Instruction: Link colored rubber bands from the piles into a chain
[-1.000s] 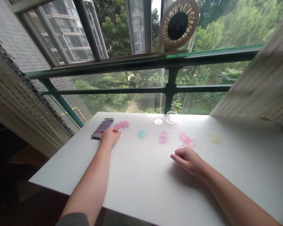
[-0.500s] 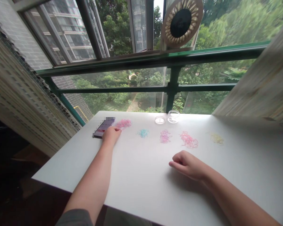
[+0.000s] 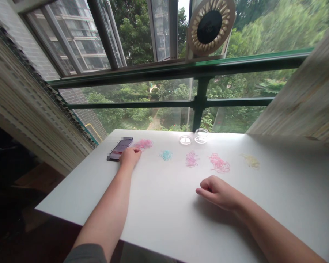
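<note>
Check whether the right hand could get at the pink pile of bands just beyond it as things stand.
Probably yes. The right hand rests loosely curled on the white table, and the pink pile lies just beyond its knuckles with only bare tabletop between them.

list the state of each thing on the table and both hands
left hand: flat on the table, touching the phone's near end
right hand: loosely curled, resting on the table, holding nothing
phone: lying flat, screen lit
small clear dish: upright, uncovered
second clear dish: upright, contents unclear
five heaps of loops, pink, blue, purple-pink, pink, yellow: loose, apart
</note>
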The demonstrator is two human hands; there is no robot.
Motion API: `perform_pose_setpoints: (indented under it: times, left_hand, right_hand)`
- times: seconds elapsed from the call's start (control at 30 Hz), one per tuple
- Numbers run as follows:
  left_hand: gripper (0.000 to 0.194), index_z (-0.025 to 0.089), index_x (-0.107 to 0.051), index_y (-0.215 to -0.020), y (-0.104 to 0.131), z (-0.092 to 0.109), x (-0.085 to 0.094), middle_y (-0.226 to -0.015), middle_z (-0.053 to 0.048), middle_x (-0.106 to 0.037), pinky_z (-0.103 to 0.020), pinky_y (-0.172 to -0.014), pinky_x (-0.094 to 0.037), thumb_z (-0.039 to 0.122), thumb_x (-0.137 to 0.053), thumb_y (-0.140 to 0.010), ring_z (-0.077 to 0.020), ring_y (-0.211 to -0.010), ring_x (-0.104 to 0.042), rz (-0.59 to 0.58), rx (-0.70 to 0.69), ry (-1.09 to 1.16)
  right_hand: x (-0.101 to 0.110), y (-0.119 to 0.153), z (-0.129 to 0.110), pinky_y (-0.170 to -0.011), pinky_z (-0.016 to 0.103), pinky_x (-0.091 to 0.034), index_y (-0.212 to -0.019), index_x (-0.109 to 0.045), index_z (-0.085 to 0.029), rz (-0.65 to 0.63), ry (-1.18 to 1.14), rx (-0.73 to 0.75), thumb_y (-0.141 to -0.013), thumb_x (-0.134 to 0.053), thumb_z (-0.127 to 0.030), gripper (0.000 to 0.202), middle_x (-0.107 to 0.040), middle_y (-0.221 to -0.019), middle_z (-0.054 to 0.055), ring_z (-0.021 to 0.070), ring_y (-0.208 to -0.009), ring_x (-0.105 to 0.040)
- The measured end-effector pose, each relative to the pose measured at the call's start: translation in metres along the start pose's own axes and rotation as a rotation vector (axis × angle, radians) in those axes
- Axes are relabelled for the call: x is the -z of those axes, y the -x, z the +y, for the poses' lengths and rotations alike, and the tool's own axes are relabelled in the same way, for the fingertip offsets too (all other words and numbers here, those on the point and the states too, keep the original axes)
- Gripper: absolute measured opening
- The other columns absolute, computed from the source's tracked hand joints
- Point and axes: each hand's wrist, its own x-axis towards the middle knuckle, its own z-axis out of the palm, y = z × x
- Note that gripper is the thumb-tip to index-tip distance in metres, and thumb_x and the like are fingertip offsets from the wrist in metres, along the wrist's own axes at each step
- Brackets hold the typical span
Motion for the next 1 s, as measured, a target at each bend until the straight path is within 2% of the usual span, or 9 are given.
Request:
perform_pose_setpoints:
  times: [0.37, 0.47, 0.6, 1.0]
  left_hand:
    - [0.023, 0.020, -0.067, -0.085, 0.0024, 0.0031, -0.0020, -0.094, -0.010, -0.069, -0.034, -0.074, -0.045, 0.032, -0.051, -0.077, -0.0260, -0.088, -0.061, 0.080, -0.048, -0.030]
    - [0.023, 0.018, -0.064, -0.087, 0.0042, 0.0049, -0.0009, -0.097, -0.010, -0.067, -0.034, -0.076, -0.045, 0.032, -0.048, -0.079, -0.0252, -0.091, -0.060, 0.156, -0.089, -0.011]
    - [0.020, 0.018, -0.062, -0.087, 0.0060, 0.0074, 0.0005, -0.088, -0.008, -0.068, -0.031, -0.076, -0.045, 0.029, -0.047, -0.079, -0.0226, -0.086, -0.062, 0.259, -0.180, 0.072]
    - [0.021, 0.019, -0.066, -0.084, 0.0064, 0.0085, 0.0028, -0.082, -0.007, -0.070, -0.027, -0.069, -0.046, 0.032, -0.051, -0.077, -0.0209, -0.079, -0.064, 0.201, -0.101, 0.163]
  right_hand:
    - [-0.0017, -0.0002, 0.0022, -0.045, 0.025, -0.017, -0.052, -0.024, -0.017, 0.024, -0.040, -0.011, -0.083, -0.045, -0.032, 0.040, -0.019, -0.052, -0.005, 0.0076, -0.049, -0.019]
    - [-0.0020, -0.0006, 0.0026, -0.045, 0.025, -0.017, -0.052, -0.023, -0.017, 0.031, -0.055, -0.014, -0.083, -0.045, -0.032, 0.040, -0.019, -0.052, -0.005, 0.0076, -0.049, -0.019]
    - [-0.0015, -0.0005, 0.0015, -0.045, 0.025, -0.016, -0.053, -0.023, -0.017, 0.027, -0.082, -0.031, -0.083, -0.045, -0.032, 0.040, -0.018, -0.052, -0.005, 0.0076, -0.049, -0.018]
    - [-0.0006, -0.0014, 0.0006, -0.046, 0.025, -0.017, -0.052, -0.022, -0.017, 0.032, -0.097, -0.023, -0.082, -0.045, -0.031, 0.040, -0.019, -0.052, -0.005, 0.0076, -0.050, -0.019]
